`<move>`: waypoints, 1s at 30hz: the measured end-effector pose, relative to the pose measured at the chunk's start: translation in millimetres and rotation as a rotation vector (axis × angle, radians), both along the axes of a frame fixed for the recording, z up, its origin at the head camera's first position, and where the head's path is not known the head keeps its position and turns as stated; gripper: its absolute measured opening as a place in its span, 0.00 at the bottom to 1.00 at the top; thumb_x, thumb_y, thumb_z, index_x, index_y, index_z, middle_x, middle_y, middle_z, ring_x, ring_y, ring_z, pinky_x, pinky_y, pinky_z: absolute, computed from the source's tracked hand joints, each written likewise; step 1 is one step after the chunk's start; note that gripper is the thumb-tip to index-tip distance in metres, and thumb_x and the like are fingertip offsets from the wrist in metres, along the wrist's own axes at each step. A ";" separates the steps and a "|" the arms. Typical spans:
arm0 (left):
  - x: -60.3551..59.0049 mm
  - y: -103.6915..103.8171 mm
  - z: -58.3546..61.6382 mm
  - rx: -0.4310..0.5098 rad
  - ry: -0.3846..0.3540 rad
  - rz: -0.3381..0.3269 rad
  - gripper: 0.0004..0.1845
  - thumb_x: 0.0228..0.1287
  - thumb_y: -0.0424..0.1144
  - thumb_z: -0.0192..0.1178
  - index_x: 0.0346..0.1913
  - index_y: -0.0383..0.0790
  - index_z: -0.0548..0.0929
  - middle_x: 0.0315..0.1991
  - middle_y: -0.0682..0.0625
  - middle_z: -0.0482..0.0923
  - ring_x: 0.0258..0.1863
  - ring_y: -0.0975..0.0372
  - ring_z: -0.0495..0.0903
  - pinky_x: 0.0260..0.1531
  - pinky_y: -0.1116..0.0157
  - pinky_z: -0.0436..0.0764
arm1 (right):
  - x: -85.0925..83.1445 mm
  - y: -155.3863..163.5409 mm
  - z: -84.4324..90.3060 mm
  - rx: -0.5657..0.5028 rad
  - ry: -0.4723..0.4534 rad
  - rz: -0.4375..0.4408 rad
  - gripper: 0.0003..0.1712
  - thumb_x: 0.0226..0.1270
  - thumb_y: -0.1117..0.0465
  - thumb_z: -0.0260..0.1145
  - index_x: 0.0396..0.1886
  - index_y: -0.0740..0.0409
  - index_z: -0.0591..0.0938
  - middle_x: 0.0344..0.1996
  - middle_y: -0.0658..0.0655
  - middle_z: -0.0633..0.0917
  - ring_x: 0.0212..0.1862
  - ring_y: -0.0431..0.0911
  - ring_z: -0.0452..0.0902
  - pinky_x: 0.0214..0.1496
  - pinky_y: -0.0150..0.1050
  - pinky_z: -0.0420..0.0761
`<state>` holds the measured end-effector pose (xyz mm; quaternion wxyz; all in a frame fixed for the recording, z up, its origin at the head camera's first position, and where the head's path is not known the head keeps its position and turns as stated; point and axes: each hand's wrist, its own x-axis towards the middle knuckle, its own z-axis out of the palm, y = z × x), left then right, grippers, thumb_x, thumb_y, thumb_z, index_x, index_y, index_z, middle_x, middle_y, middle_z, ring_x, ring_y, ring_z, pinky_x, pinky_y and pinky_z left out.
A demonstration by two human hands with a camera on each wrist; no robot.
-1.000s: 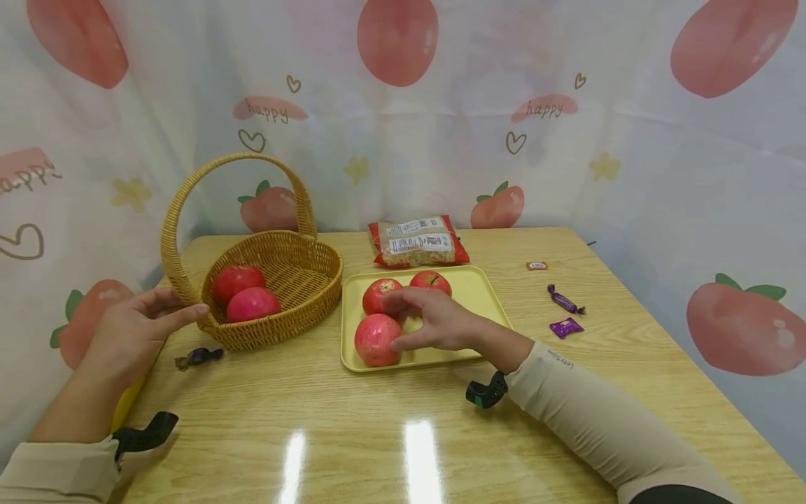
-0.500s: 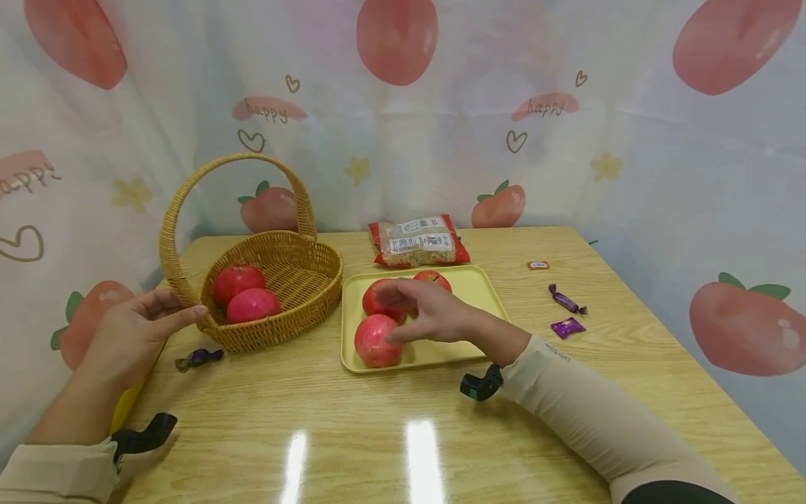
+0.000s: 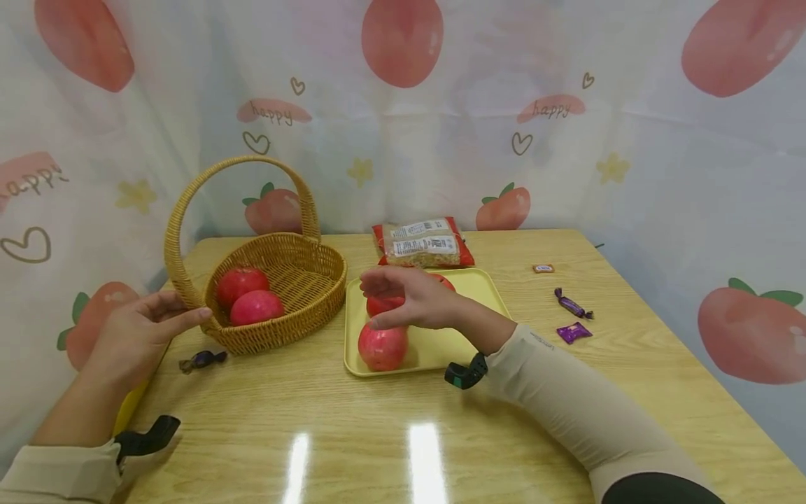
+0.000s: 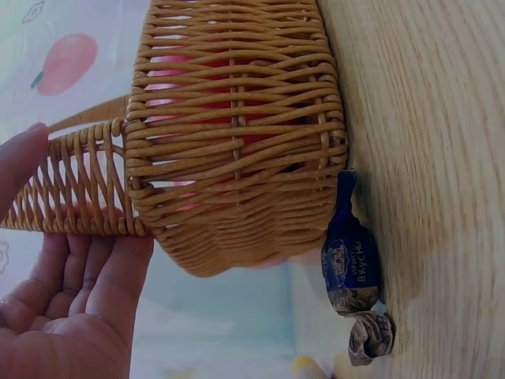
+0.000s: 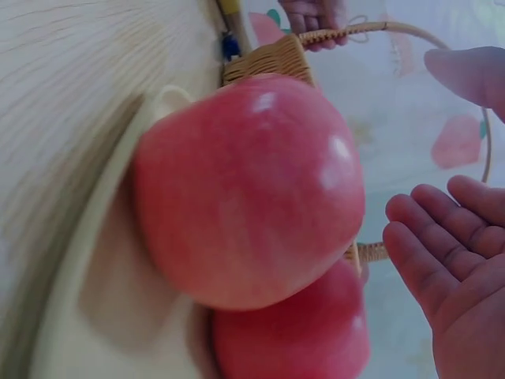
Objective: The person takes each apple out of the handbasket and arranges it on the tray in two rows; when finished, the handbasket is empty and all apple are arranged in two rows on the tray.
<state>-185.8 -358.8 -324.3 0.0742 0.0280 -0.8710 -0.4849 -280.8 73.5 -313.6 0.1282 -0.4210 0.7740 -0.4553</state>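
Note:
My left hand (image 3: 135, 336) grips the base of the handle of a wicker basket (image 3: 290, 329); in the left wrist view, thumb and fingers lie on opposite sides of the woven handle (image 4: 79, 178). Inside the basket lie a red fruit (image 3: 242, 285) and a pinker one (image 3: 257, 308). Over a yellow tray (image 3: 466, 290) is my right hand (image 3: 422, 297), fingers spread and nothing in its grasp. Below it sits a large apple (image 3: 383, 351), with a second apple (image 3: 380, 306) behind and a third (image 3: 444, 281) partly covered by the hand. The right wrist view shows a gap between palm and apple (image 5: 252, 189).
A dark blue wrapped candy (image 3: 203, 360) lies by the basket's near side. Behind the tray rests a red-edged food bag (image 3: 423, 243). On the right are two purple candies, one flat (image 3: 573, 332) and one twisted (image 3: 571, 304), and a small orange one (image 3: 543, 268).
My right hand has risen off the front apple and shifted slightly left, its fingers still parted. The left hand keeps its hold on the basket handle. The head view has shifted a little.

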 end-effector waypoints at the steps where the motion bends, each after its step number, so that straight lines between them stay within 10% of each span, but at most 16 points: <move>1: 0.3 0.0 0.0 -0.001 -0.003 0.000 0.23 0.70 0.48 0.70 0.58 0.36 0.81 0.39 0.72 0.84 0.44 0.80 0.79 0.41 0.84 0.74 | -0.8 -2.6 1.4 -0.004 -0.004 0.002 0.40 0.60 0.57 0.79 0.70 0.59 0.74 0.62 0.53 0.82 0.66 0.49 0.79 0.71 0.46 0.77; 30: -3.0 -1.1 -1.3 -0.011 0.011 -0.014 0.18 0.70 0.47 0.69 0.56 0.41 0.83 0.41 0.64 0.88 0.43 0.78 0.79 0.42 0.83 0.74 | -20.1 -84.2 40.3 0.124 0.026 0.118 0.41 0.63 0.51 0.77 0.73 0.56 0.72 0.63 0.51 0.81 0.66 0.42 0.77 0.69 0.32 0.75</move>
